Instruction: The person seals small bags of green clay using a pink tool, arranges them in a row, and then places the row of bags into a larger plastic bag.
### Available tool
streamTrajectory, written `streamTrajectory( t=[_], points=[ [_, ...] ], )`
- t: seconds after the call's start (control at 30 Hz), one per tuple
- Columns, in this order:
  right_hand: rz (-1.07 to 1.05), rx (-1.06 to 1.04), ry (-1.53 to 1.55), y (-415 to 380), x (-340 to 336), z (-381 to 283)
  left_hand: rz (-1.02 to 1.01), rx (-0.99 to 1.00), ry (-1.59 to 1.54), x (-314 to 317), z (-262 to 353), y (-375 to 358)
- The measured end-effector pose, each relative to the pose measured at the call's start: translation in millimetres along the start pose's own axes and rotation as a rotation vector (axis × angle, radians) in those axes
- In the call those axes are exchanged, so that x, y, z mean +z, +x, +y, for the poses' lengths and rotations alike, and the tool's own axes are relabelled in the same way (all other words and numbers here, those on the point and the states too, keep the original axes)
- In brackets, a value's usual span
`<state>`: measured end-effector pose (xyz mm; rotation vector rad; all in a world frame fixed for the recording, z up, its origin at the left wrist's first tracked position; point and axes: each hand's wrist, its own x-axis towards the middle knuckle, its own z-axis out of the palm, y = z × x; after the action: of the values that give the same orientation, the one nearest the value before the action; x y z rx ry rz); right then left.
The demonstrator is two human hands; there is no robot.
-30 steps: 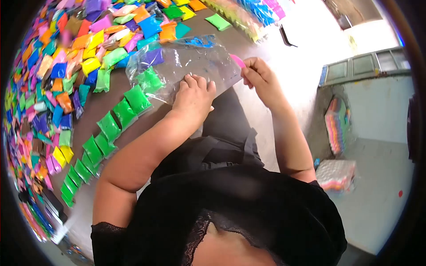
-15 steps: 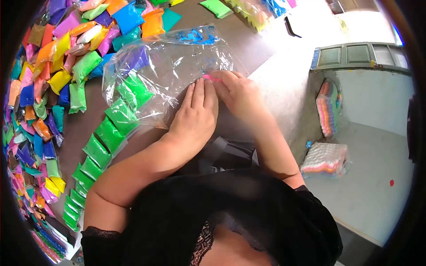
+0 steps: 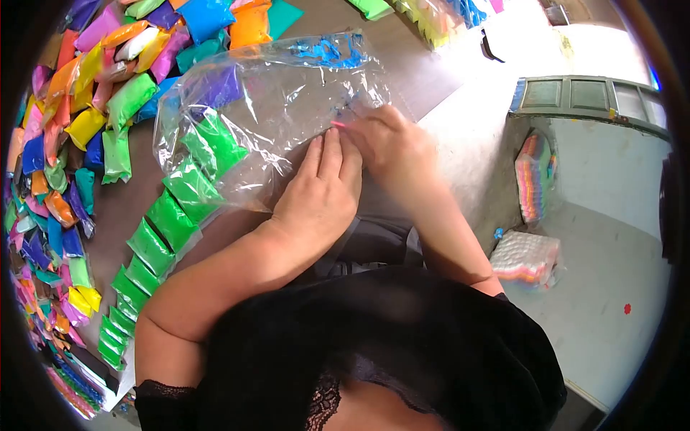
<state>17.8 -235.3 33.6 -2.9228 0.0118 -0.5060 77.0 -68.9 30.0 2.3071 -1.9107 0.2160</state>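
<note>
A large clear plastic bag [image 3: 280, 93] with blue print lies on the brown table. My left hand [image 3: 323, 176] rests palm down on the bag's near edge, its fingers extended and side by side. Beside it, my right hand [image 3: 392, 144] is closed, with a small pink item [image 3: 338, 124] showing at its fingertips; motion blurs those fingers. A strip of green packets [image 3: 169, 221] runs from the lower left up to the bag, its upper end under or inside the clear film. A purple packet [image 3: 219, 87] shows through the film.
Many colourful packets [image 3: 86, 129] are heaped along the table's left side. More packets [image 3: 424, 21] lie at the far edge. To the right are a floor with two wrapped stacks, one [image 3: 533, 176] upright and one [image 3: 527, 257] lower, and a green-framed panel [image 3: 560, 93].
The view has shifted slightly. My right hand has turned and lifted a little at the bag's edge. My left hand stays pressed on the bag.
</note>
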Motion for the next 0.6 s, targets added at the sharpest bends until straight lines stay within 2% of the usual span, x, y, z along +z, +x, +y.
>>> streamTrajectory(
  t=[0.07, 0.13, 0.33, 0.4, 0.47, 0.6],
  points=[
    [0.034, 0.048, 0.031, 2.9, -2.0, -1.4, -0.007, -0.002, -0.002, 2.6, 1.7, -0.8],
    [-0.031, 0.107, -0.032, 7.7, -3.8, 3.1, -0.007, -0.012, -0.003, 2.4, 3.6, 0.1],
    [-0.095, 0.051, -0.13, -1.7, -7.7, 1.0, 0.013, -0.016, -0.005, 2.2, 2.9, -0.3],
    [-0.086, 0.086, -0.134, 7.6, -8.1, 2.6, 0.024, -0.035, -0.001, 3.1, 4.5, -0.7],
    [0.027, 0.07, -0.137, 10.8, -7.7, 8.4, 0.03, -0.057, -0.026, 3.6, 4.1, 0.7],
    [0.015, 0.051, -0.049, 0.7, -12.4, 2.1, 0.12, -0.08, -0.041, 8.7, 3.1, -1.5]
  ],
)
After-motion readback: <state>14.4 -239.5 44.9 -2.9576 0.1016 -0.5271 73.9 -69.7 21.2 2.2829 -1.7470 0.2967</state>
